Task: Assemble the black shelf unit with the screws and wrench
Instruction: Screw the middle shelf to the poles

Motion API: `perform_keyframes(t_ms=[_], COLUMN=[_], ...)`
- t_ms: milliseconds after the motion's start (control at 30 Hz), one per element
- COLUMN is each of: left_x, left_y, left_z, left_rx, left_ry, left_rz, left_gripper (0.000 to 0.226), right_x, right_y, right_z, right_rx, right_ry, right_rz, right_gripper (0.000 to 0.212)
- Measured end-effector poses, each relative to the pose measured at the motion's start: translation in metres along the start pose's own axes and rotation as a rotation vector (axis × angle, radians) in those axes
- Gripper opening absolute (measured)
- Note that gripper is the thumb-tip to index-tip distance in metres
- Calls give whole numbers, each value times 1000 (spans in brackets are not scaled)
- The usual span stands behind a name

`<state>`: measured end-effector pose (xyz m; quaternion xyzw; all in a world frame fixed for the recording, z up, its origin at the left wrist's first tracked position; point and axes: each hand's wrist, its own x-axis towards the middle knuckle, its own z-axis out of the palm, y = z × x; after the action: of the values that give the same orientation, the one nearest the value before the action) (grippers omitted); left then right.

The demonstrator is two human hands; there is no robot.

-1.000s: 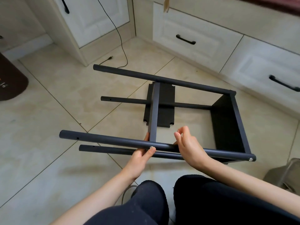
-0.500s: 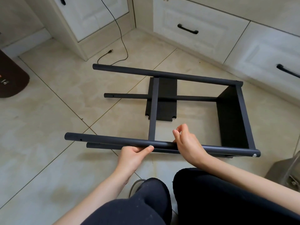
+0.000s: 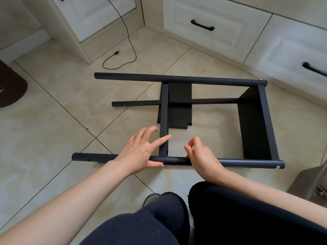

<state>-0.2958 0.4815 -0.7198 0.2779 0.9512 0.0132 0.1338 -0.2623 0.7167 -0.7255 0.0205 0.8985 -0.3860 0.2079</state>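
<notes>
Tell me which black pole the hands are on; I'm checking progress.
The nearest pole, closest to the knees. Both the left hand and right hand rest there; the others lie untouched.

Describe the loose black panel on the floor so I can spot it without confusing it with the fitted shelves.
Find the black shelf frame lying on the tiled floor before the white drawers. Look down through its open middle, beyond the left hand. The flat panel lies on the tiles under the thin rod, with small notches along its near edge, unlike the upright shelf at the frame's right end.
</notes>
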Motion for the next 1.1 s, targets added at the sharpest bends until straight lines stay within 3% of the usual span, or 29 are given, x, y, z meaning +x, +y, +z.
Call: perform_keyframes(t_ms=[233, 433, 700, 900, 1100], left_x=[14, 15, 20, 21, 23], left_y=[-6, -14, -20, -24, -25], left_z=[-5, 6, 16, 23, 25], left_rx=[39, -85, -80, -184, -216], left_ry=[-103, -40, 121, 156, 161], left_rz=[159, 199, 251, 277, 268], left_gripper=[92, 84, 78, 77, 78], right_x=[7, 31, 75, 92, 102], right_y=[4, 13, 3, -4, 0], right_z=[-17, -29, -7, 20, 31], right_rx=[-77, -22, 89, 182, 362], right_ry=[-153, -134, -359, -473, -528], right_rz=[15, 10, -1, -29, 83], right_gripper=[23, 12, 3, 8, 17])
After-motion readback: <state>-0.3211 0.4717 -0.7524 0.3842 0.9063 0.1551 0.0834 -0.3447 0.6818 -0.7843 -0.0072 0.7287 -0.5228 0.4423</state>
